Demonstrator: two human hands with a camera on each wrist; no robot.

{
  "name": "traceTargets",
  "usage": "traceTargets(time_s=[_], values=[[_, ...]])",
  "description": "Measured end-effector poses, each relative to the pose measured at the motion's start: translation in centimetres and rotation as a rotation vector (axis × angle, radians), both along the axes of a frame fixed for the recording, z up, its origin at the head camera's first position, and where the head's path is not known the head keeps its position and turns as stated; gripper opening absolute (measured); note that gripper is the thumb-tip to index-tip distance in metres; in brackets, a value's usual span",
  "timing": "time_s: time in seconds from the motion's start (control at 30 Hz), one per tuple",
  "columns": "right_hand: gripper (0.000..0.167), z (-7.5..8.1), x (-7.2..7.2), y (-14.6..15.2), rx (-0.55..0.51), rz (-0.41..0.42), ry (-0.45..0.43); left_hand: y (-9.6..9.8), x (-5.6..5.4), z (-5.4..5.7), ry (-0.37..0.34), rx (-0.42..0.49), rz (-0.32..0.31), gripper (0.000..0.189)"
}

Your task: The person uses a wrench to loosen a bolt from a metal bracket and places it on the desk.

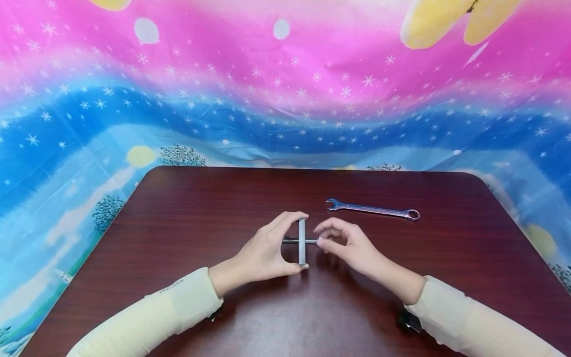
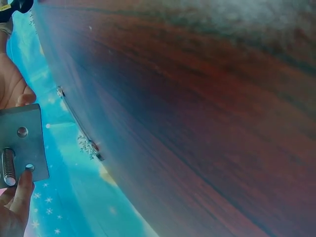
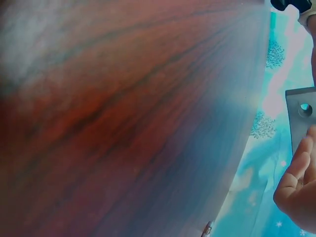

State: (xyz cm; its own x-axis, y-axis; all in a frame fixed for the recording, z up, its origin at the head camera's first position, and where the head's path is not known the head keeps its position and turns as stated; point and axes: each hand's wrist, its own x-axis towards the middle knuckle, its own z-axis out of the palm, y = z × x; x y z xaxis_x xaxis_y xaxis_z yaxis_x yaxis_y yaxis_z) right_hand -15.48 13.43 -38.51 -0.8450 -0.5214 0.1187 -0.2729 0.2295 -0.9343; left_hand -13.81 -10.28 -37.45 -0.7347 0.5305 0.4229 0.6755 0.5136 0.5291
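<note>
My left hand [image 1: 263, 250] grips a flat grey metal plate [image 1: 302, 248] by its opposite edges, thumb at the near edge and fingers at the far one. The plate stands on edge in the head view. A bolt [image 1: 290, 241] runs through it, sticking out on both sides. Round holes show in the plate [image 2: 37, 143] in the left wrist view, where the bolt's threaded end [image 2: 9, 168] points out. The right hand [image 1: 352, 245] pinches the bolt's other end with thumb and curled fingers; that end is hidden by the fingertips.
A combination wrench [image 1: 372, 209] lies on the dark red-brown wooden table [image 1: 200, 198], beyond the right hand. A colourful pink and blue cloth [image 1: 250, 74] hangs behind the table. Small black devices, one of them a wrist device [image 1: 409, 321], sit under both sleeve cuffs.
</note>
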Motion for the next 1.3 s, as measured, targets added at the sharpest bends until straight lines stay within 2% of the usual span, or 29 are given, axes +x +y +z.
traceTargets(time_s=[0.13,0.27,0.57,0.67,0.87,1.13,1.3], values=[[0.035,0.04,0.02,0.17,0.025,-0.002,0.038,-0.09,-0.02,-0.1,-0.007,0.003,0.005,0.091],[0.029,0.06,0.11,0.29,0.029,0.002,0.034,-0.04,0.02,-0.09,-0.002,0.003,-0.004,0.091],[0.02,0.06,0.16,0.34,-0.007,0.028,-0.033,0.12,0.17,-0.05,-0.005,0.008,-0.001,0.091],[0.019,0.1,0.22,0.39,0.005,0.01,-0.002,0.15,0.18,-0.08,-0.005,0.003,0.001,0.091],[0.032,0.04,0.27,0.57,0.036,-0.005,0.067,0.09,0.14,-0.09,0.008,0.002,0.011,0.091],[0.018,-0.13,0.23,0.8,-0.026,0.036,-0.031,0.17,0.2,-0.04,0.01,0.003,0.005,0.091],[0.018,-0.14,0.17,0.61,-0.035,0.002,-0.034,0.26,0.19,-0.02,0.007,0.009,0.001,0.091]])
